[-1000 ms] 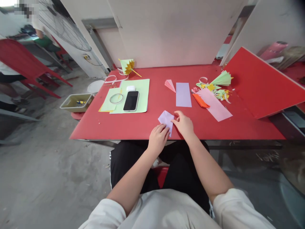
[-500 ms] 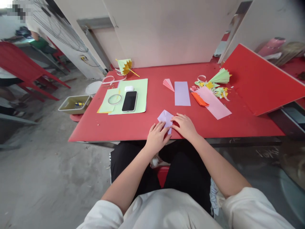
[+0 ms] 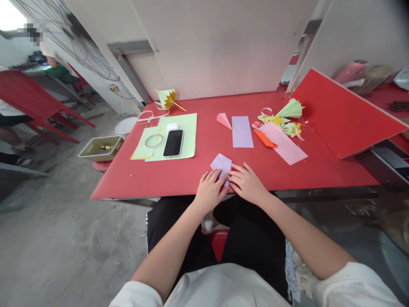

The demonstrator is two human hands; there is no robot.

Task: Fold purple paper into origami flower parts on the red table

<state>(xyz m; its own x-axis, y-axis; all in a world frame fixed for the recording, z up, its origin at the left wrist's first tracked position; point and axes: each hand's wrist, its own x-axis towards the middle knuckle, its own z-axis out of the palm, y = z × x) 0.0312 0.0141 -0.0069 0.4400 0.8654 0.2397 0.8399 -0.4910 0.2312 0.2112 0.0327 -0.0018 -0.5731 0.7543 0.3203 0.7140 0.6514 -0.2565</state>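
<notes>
A small folded purple paper (image 3: 223,162) lies near the front edge of the red table (image 3: 153,177), its lower part covered by fingers. My left hand (image 3: 209,187) rests on its lower left side, fingers spread and pressing it flat. From the right, my right hand (image 3: 247,182) touches the paper's edge with its fingertips, fingers apart. Behind them is a flat purple sheet (image 3: 242,132), with a pink pleated fan (image 3: 224,120) on its left. To the right, an orange cutter (image 3: 265,139) overlaps a pink sheet (image 3: 289,147).
At the left, a phone (image 3: 173,143), a white case (image 3: 173,126) and a tape roll (image 3: 154,140) sit on green sheets (image 3: 190,136). Paper scraps (image 3: 292,128) and a red board (image 3: 338,115) are at the right. Another person sits far left.
The camera view has shifted, so the table appears slightly lower. My right hand has moved down a little along the folded paper's right edge. My left hand stays on the paper.
</notes>
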